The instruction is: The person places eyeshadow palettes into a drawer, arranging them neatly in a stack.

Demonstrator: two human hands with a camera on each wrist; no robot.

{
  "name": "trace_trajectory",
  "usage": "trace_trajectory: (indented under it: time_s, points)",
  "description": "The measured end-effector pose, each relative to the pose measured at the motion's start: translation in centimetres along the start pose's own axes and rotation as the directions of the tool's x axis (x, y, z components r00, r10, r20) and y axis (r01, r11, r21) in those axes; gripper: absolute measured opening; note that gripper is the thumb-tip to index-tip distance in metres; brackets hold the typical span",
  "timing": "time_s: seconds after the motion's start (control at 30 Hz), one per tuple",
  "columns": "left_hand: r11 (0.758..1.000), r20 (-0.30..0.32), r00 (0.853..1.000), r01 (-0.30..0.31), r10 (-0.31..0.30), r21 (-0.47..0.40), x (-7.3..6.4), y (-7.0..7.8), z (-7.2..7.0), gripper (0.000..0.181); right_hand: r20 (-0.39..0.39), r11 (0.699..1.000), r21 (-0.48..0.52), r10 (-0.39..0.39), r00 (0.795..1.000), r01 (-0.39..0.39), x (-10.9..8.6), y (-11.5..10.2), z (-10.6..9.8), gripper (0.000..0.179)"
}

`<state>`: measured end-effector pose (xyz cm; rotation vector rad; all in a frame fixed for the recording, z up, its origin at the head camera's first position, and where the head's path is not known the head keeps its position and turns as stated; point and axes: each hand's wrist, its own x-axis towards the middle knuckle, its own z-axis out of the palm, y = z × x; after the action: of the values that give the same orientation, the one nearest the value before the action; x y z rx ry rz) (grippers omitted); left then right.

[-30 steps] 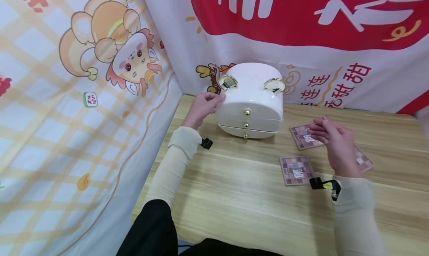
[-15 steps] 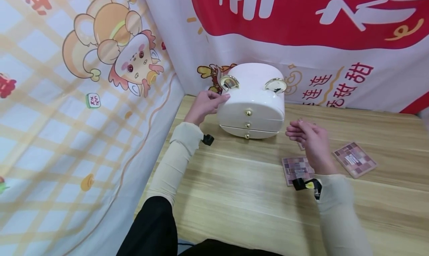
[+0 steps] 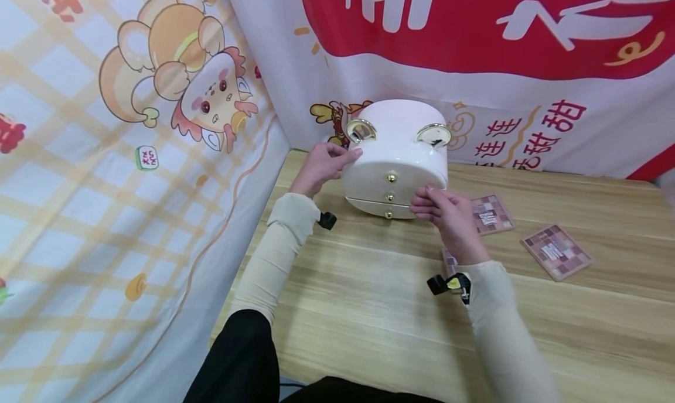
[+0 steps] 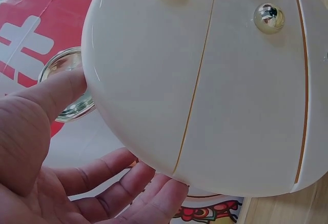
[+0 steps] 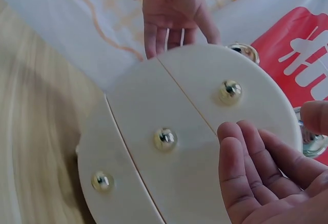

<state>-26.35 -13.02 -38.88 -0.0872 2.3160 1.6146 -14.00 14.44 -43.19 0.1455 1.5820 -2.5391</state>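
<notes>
A glossy white rounded drawer box [image 3: 401,122] stands against the back cloth, with a column of gold knobs [image 3: 391,178] down its front and two gold-rimmed round ears [image 3: 433,135] on top. Thin seams divide its front into drawers. My left hand [image 3: 323,167] rests on the box's left side; in the left wrist view its thumb [image 4: 64,88] lies at the upper edge and its fingertips touch the rounded side. My right hand [image 3: 448,218] hovers by the lower right of the box front, fingers slightly bent and together, holding nothing. Whether it touches the box I cannot tell.
Three pink checkered square palettes lie right of the box: one behind my right hand [image 3: 491,214], one farther right [image 3: 556,252], and one mostly hidden under my right wrist [image 3: 450,262]. A printed cloth wall [image 3: 211,215] borders the wooden table on the left.
My right hand has moved left from above the palettes to the box's front. My left hand stays at the box's left side. The box and palettes have not moved.
</notes>
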Motion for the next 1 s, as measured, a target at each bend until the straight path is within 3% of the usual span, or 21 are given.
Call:
trace_trajectory:
  time_s: [0.5, 1.0]
  points:
    - [1.000, -0.009, 1.000, -0.008, 0.008, 0.017, 0.1, -0.1, 0.2, 0.069, 0.024, 0.983, 0.106, 0.148, 0.989, -0.150, 2.6, 1.1, 2.6, 0.029]
    - [1.000, -0.016, 1.000, -0.021, 0.022, 0.015, 0.0, -0.2, 0.4, 0.068, -0.058, 0.961, 0.219, 0.185, 0.981, -0.169, 3.6, 2.0, 4.5, 0.027]
